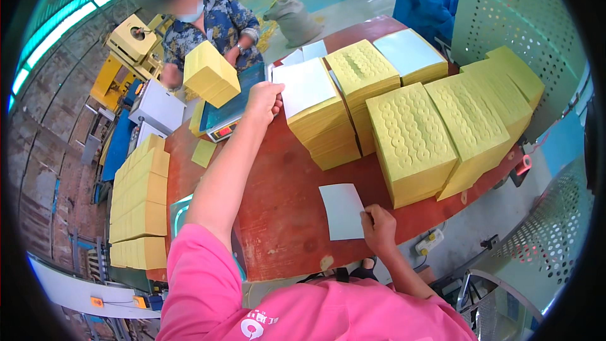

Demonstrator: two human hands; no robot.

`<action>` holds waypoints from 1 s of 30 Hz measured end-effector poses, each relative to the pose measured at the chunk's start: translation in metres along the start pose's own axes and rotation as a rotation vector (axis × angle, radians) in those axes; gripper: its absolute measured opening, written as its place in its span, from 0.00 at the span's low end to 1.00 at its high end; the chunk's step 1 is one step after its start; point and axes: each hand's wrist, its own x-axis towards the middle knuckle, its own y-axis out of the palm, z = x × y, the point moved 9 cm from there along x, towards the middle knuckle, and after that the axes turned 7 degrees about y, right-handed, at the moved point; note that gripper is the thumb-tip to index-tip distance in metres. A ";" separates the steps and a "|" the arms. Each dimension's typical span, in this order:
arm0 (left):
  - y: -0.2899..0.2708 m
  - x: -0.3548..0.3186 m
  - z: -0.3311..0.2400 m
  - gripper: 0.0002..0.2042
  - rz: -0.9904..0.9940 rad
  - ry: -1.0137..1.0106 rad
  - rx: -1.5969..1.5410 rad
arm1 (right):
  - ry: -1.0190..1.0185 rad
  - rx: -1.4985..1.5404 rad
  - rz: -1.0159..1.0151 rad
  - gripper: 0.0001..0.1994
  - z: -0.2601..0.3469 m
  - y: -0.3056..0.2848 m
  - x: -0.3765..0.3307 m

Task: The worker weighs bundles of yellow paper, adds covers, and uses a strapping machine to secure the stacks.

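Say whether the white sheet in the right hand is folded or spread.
Spread: the sheet shows four corners and no visible crease.

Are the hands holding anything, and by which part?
Right hand pinches a loose white sheet by its right edge; left hand touches a stacked sheet, grip unclear.

Lettering and lit digits before us
We see white lettering (269,318) and a round logo (252,328) on the pink shirt (341,312); the scale's (250,79) red digits (224,131) blur.
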 end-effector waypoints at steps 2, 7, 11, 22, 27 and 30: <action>-0.002 -0.002 -0.004 0.09 -0.008 0.025 0.041 | 0.000 0.026 0.006 0.04 0.002 0.000 0.000; -0.001 -0.011 -0.009 0.11 -0.030 0.049 0.166 | -0.008 0.052 -0.006 0.04 0.001 -0.003 -0.002; -0.033 0.005 -0.047 0.15 -0.320 0.354 0.581 | -0.015 0.042 0.016 0.05 0.001 -0.001 -0.003; 0.121 0.092 0.013 0.16 0.350 0.689 1.388 | 0.034 0.012 -0.001 0.05 0.000 0.004 0.004; 0.124 0.053 0.005 0.22 0.569 0.736 1.284 | -0.016 0.090 0.040 0.05 0.004 0.002 -0.002; 0.125 0.010 0.013 0.21 0.619 0.755 1.236 | 0.162 0.382 0.200 0.04 -0.013 0.002 -0.014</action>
